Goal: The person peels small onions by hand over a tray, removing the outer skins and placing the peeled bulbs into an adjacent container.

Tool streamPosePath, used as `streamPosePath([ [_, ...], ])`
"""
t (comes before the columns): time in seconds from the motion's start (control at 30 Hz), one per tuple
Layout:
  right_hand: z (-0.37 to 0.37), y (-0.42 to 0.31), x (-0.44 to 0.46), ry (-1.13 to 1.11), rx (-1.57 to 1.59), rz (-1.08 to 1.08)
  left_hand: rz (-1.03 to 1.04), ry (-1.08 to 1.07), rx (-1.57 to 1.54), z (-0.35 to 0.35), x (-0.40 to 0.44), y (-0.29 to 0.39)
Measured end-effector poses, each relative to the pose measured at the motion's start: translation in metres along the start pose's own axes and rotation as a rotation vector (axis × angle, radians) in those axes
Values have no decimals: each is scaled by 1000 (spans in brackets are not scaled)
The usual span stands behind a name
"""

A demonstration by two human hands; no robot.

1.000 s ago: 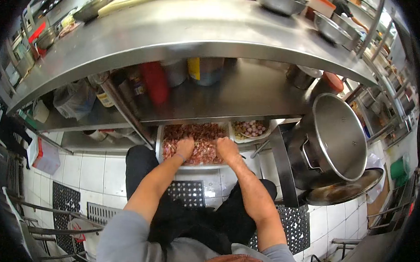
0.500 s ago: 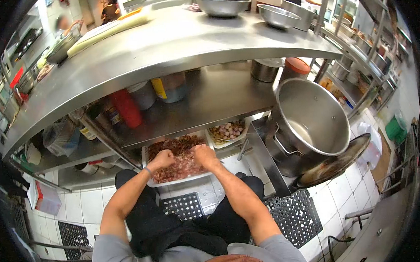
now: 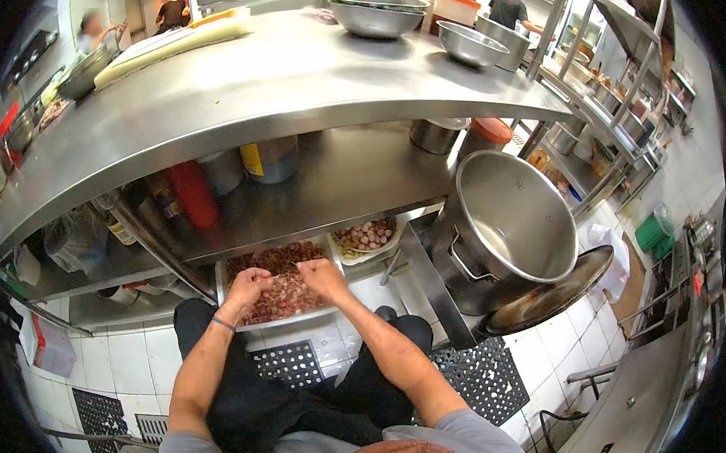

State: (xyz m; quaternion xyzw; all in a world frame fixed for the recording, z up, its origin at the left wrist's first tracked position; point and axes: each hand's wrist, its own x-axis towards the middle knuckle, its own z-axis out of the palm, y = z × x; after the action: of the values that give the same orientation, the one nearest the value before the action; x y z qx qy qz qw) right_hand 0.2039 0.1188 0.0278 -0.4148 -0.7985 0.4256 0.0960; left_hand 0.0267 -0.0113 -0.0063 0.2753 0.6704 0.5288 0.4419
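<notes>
Chopped reddish meat (image 3: 285,301) spread in the white tray (image 3: 290,319); over the tray, left hand (image 3: 248,287) and right hand (image 3: 322,280) near each other, fingers curled, impossible to tell whether gripping any pieces; just right of the tray, pinkish bulbs (image 3: 372,233) in a white container (image 3: 367,257); farther right of the tray, a large steel pot (image 3: 516,215)
</notes>
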Motion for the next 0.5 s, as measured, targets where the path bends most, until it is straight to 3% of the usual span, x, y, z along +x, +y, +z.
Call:
streamPosePath([
  [0.17, 15, 20, 13, 46, 258, -107, -178, -49, -454, 11, 13, -11],
  [0.37, 37, 27, 23, -54, 513, -162, -282, -137, -541, 10, 7, -14],
  [0.5, 14, -8, -2, -138, 498, -39, -267, -170, -569, -2, 8, -19],
])
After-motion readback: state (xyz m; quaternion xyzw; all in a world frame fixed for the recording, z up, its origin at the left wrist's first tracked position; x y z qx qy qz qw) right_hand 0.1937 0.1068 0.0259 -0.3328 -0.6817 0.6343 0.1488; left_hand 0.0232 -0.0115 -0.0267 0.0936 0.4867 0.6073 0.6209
